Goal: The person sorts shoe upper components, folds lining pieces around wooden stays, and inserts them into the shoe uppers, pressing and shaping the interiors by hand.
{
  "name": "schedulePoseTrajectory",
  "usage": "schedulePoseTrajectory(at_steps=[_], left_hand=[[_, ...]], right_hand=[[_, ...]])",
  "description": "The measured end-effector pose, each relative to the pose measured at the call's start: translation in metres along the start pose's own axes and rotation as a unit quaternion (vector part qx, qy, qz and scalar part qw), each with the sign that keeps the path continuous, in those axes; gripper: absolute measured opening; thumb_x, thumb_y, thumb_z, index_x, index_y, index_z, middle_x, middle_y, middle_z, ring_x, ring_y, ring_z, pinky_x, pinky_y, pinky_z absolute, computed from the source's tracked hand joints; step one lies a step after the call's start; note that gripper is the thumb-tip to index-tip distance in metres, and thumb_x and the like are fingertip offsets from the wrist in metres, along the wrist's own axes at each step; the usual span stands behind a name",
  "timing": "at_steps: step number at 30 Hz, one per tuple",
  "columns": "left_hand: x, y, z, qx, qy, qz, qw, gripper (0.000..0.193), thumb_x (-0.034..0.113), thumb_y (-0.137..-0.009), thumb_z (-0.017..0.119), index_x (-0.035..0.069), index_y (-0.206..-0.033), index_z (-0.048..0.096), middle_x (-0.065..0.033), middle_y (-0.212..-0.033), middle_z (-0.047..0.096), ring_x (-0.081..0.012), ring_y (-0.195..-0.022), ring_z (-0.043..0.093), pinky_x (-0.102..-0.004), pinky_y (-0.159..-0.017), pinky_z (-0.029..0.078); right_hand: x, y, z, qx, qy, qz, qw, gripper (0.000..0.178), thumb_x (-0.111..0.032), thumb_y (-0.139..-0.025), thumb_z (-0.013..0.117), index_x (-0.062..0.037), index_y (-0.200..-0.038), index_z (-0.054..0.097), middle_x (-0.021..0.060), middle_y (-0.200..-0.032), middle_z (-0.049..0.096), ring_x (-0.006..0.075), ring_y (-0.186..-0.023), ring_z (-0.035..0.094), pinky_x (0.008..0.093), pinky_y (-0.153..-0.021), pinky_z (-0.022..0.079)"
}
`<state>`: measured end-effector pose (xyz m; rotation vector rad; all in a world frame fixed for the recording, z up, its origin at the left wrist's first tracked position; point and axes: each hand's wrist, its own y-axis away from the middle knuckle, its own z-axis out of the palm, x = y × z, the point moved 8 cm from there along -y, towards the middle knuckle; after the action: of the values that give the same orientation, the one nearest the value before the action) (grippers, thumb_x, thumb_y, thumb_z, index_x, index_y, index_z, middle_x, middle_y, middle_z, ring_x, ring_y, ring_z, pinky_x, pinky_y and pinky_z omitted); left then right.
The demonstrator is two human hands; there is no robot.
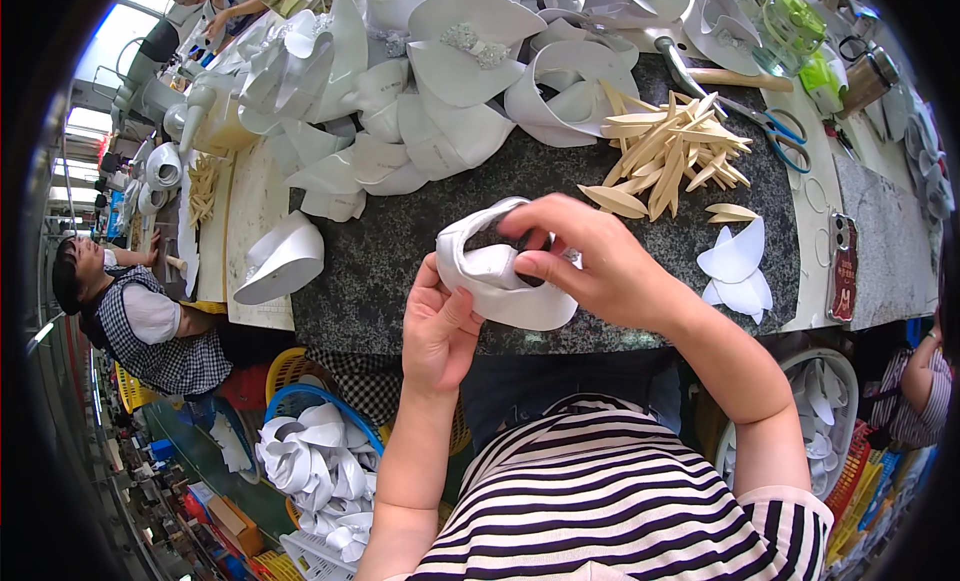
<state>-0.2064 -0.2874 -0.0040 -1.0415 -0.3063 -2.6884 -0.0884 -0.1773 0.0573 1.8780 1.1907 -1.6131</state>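
Over the front of the dark speckled table I hold a white shoe upper point(535, 309), its opening facing me and a pale lining showing inside. My left hand point(438, 331) grips its left side, thumb on the near face. My right hand point(610, 271) curls over the right side, with forefinger and thumb bent into the opening; what the fingertips pinch there is partly hidden. A pile of pale, pointed wooden strips point(675, 151) lies beyond my right hand. Several loose white cut pieces point(737, 266) lie to its right.
White shoe uppers point(440, 131) are heaped at the back; one point(283, 259) sits alone at left. A hammer point(740, 78), blue-handled scissors point(787, 139) and a phone point(843, 266) are at right. Baskets of white pieces point(320, 461) stand below the edge. A co-worker point(150, 321) is at left.
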Motion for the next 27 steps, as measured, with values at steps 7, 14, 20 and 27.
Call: schedulePoseTrajectory(at_steps=[7,14,20,27], left_hand=[[0.002,-0.001,-0.002,0.034,-0.006,0.034,0.999,0.037,0.008,-0.092,0.068,0.005,-0.123,0.050,-0.0078,-0.122,0.063,-0.0177,-0.116,0.060,-0.0347,-0.102,0.047],[-0.001,-0.004,0.000,0.061,0.010,0.059,0.996,0.042,0.013,-0.090,0.070,0.009,-0.127,0.051,-0.0078,-0.132,0.058,-0.0221,-0.122,0.056,-0.0386,-0.106,0.046],[-0.006,0.000,0.010,0.016,-0.022,0.031,0.999,0.055,0.011,-0.089,0.071,0.009,-0.137,0.046,-0.0078,-0.135,0.056,-0.0227,-0.126,0.054,-0.0388,-0.108,0.044],[-0.006,-0.007,-0.003,0.032,0.054,0.028,0.998,0.059,0.009,-0.089,0.070,0.008,-0.142,0.043,-0.0082,-0.139,0.053,-0.0219,-0.127,0.053,-0.0381,-0.108,0.044]], right_hand=[[0.025,-0.012,0.011,-0.028,-0.170,0.131,0.976,0.022,-0.017,-0.088,0.074,0.0033,-0.093,0.066,0.0024,-0.077,0.066,0.0081,-0.071,0.058,0.0267,-0.064,0.049],[0.036,-0.025,-0.001,0.010,-0.096,0.167,0.981,0.024,-0.022,-0.082,0.077,0.0011,-0.088,0.070,0.0070,-0.072,0.067,0.0131,-0.065,0.060,0.0314,-0.060,0.049],[0.038,-0.025,0.014,-0.073,-0.079,0.187,0.976,0.020,-0.015,-0.083,0.078,0.0014,-0.086,0.068,-0.0007,-0.072,0.063,0.0054,-0.066,0.053,0.0240,-0.060,0.044],[-0.008,-0.007,-0.007,0.183,0.101,-0.053,0.976,0.020,-0.012,-0.076,0.078,-0.0068,-0.091,0.066,0.0068,-0.088,0.065,0.0251,-0.080,0.063,0.0365,-0.073,0.050]])
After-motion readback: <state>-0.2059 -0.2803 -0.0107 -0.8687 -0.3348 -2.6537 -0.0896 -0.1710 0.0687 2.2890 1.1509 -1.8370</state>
